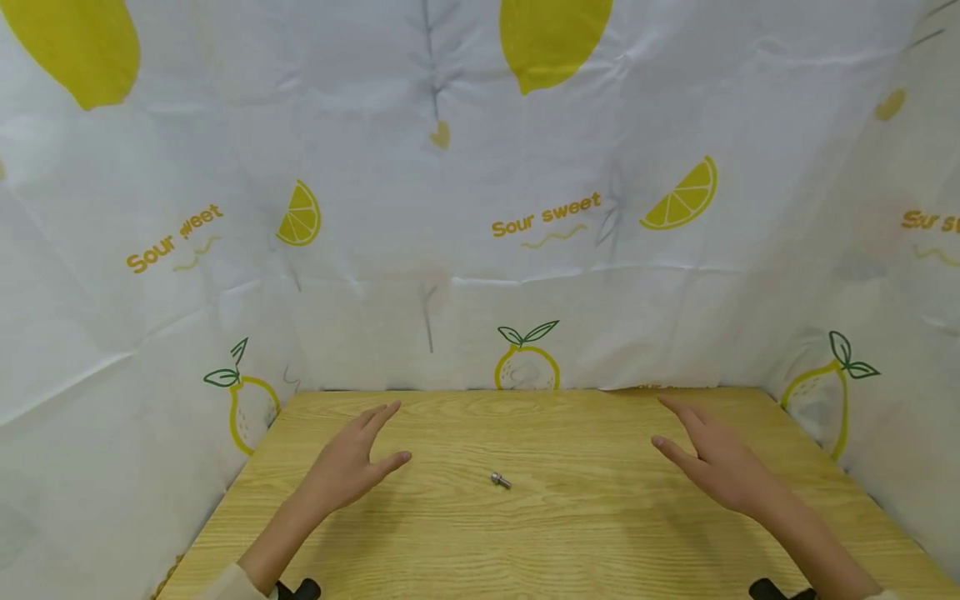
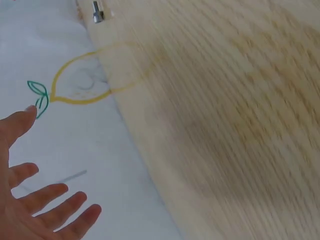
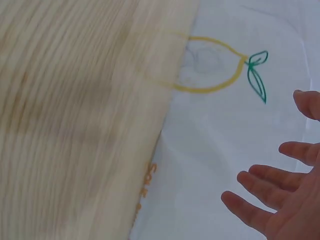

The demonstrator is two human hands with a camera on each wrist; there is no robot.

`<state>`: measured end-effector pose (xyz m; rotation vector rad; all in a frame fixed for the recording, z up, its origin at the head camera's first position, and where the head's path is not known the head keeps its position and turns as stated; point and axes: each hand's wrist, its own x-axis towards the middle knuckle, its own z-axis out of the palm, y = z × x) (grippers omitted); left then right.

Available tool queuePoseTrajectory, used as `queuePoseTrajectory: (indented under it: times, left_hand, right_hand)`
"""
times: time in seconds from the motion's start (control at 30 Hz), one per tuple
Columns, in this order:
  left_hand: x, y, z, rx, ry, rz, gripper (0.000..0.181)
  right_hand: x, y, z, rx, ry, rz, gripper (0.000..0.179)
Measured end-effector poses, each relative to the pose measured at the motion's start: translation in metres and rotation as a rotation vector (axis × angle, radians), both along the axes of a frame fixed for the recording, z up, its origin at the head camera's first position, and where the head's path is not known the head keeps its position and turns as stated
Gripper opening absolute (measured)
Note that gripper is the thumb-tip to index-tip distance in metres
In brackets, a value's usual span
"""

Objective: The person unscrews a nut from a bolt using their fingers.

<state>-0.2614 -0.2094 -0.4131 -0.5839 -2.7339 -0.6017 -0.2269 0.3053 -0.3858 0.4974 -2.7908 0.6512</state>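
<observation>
The left hand (image 1: 347,464) and right hand (image 1: 722,464) hover over the table (image 1: 562,550), thumbs and fingers apart; a metal bolt (image 1: 500,480) lies on it between them, at the left's three o'clock, the right's nine.

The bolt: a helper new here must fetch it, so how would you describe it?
Find the wooden tabletop, then look between the left hand and right hand. The bolt lies there, nearer the left hand: unlike its neighbours, it's small, silvery metal.

Shiny metal screw (image 1: 500,480); wood-grain tabletop (image 1: 570,533); smooth, creased white sheeting (image 1: 375,233).
</observation>
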Motion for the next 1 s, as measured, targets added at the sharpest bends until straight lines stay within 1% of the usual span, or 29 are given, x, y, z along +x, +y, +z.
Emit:
queuePoseTrajectory:
  times: [0.1,0.2,0.37,0.43,0.5,0.6,0.77,0.93,1.0]
  left_hand:
    - [0.002,0.015,-0.004,0.047,-0.029,-0.060,0.071]
    - [0.001,0.029,-0.008,0.088,-0.061,-0.130,0.062]
    - [-0.007,0.050,-0.016,0.065,-0.154,-0.255,0.047]
    - [-0.011,0.059,-0.019,0.039,-0.191,-0.303,0.044]
    - [-0.014,0.068,-0.023,0.021,-0.212,-0.341,0.041]
    - [-0.019,0.083,-0.026,-0.020,-0.219,-0.366,0.039]
    - [-0.027,0.102,-0.031,-0.078,-0.222,-0.386,0.034]
    - [-0.033,0.116,-0.039,-0.149,-0.214,-0.373,0.030]
    - [-0.035,0.121,-0.043,-0.168,-0.202,-0.374,0.028]
  right_hand:
    - [0.001,-0.012,-0.004,-0.034,0.000,0.024,0.069]
    - [0.001,-0.022,-0.008,-0.073,-0.013,0.056,0.067]
    - [0.000,-0.038,-0.015,-0.138,-0.049,0.114,0.063]
    - [-0.001,-0.043,-0.017,-0.153,-0.069,0.129,0.061]
    - [-0.002,-0.047,-0.020,-0.168,-0.092,0.139,0.060]
    - [-0.003,-0.053,-0.023,-0.167,-0.109,0.146,0.057]
    - [-0.005,-0.065,-0.028,-0.174,-0.125,0.170,0.048]
    - [-0.010,-0.079,-0.031,-0.192,-0.158,0.228,0.044]
    - [-0.012,-0.082,-0.032,-0.200,-0.171,0.231,0.042]
